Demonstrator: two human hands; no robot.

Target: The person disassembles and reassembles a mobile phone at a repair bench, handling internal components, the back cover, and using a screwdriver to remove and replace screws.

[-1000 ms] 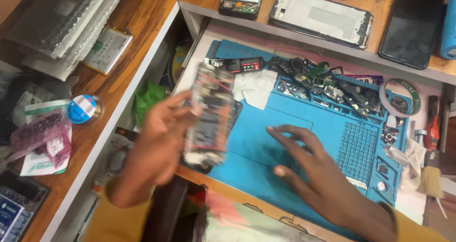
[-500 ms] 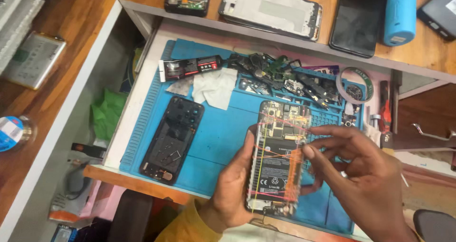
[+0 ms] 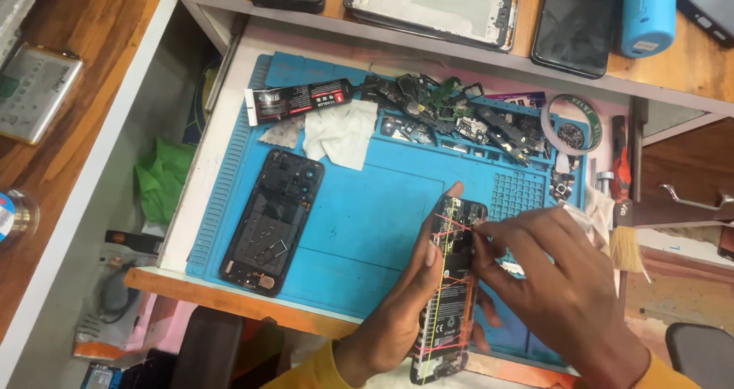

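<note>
Your left hand (image 3: 397, 312) holds an opened black smartphone body, bound crosswise with thin red rubber bands (image 3: 449, 282), upright on its long edge, its grip clenched around the lower left side with the thumb up along the frame. Your right hand (image 3: 558, 290) comes in from the other side, its fingertips (image 3: 483, 232) pinching at a band near the phone's top end. The exposed inside shows dark boards and a battery with a yellow stripe. Beneath both hands lies a blue silicone repair mat (image 3: 367, 213) on the tabletop; left of your left hand rests a black phone back cover (image 3: 271, 221), inner side up. Beyond your hands sit a white cloth (image 3: 340, 133), a black glue tube (image 3: 294, 102) and a heap of small dark phone parts (image 3: 451, 118). Since half a second ago, the phone has tilted further onto its edge and your right fingers have closed nearer its top.
</note>
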